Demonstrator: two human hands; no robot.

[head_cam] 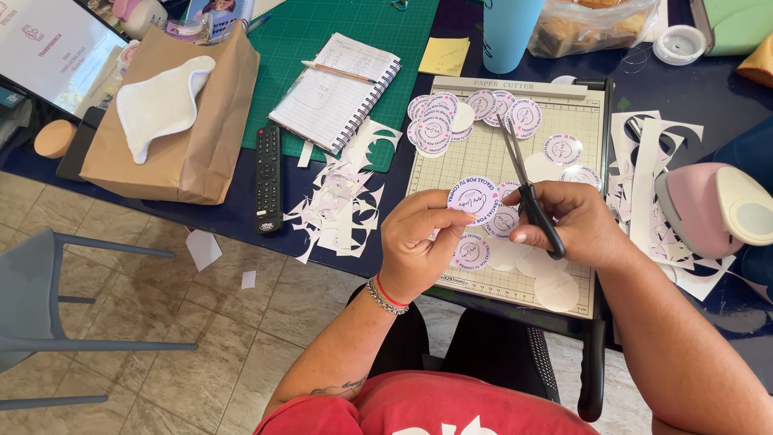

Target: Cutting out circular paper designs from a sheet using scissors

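Scissors (527,193) are resting gripped in our right hand (576,221), blades pointing up and away; our left hand (415,242) is pinching a round sticker (472,197) just left of them.

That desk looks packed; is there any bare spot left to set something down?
A little. The green cutting mat is bare above the spiral notebook, and dark tabletop shows between the paper bag and the remote. It is crowded on the paper cutter, covered in round stickers, and among the scraps beside it.
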